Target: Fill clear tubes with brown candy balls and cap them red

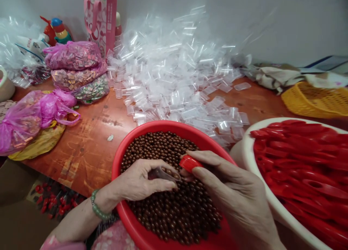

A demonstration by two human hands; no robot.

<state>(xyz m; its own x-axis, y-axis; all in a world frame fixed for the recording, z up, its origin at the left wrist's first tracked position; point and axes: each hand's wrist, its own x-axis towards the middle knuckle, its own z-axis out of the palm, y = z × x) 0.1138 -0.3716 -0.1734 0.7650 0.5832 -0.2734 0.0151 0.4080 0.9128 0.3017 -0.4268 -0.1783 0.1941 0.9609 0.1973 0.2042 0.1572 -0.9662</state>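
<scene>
My left hand (137, 179) is closed around a small clear plastic sleeve (160, 174) with brown balls inside, tipped toward the right. Between the thumb and fingers of my right hand (233, 188) is a red plastic cap (190, 163), close to the sleeve's far end. I cannot tell whether cap and sleeve touch. Both hands are over a red basin (117, 159) that holds a mass of shiny brown balls (174, 215). To the right, a white tub (247, 143) is heaped with long red plastic pieces (301, 163).
Clear plastic sleeves (168, 76) lie in a big pile against the wall. Pink bags (74, 57) of small packets stand on the wooden table (95, 134) at left. A yellow basket (312, 101) is at back right. Below left, a box holds red-capped pieces (54, 199).
</scene>
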